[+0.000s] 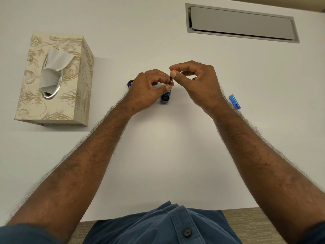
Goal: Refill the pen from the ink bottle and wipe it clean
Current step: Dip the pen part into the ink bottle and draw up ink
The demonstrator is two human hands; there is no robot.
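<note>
Step in hand, as judged: the filling stage. The slim dark pen section with its converter [170,81] stands nearly upright over the small dark-blue glass ink bottle [165,97], at the centre of the white surface [158,147]; whether the nib is in the ink cannot be seen.

Left hand [149,90]: fingers curled, thumb and forefinger pinching the lower part of the pen.

Right hand [195,80]: thumb and forefinger pressed together on the small red knob [174,68] at the pen's top; remaining fingers loosely curled, holding nothing.

Next move likely calls for twisting the knob steadily while the left hand keeps the pen still, then a wipe.

Bottle cap [130,84] at 9 o'clock of the bottle, partly hidden. Translucent blue pen barrel [234,101] at 3 o'clock. Floral cream tissue box [52,81] further at 9 o'clock, tissue protruding.
</note>
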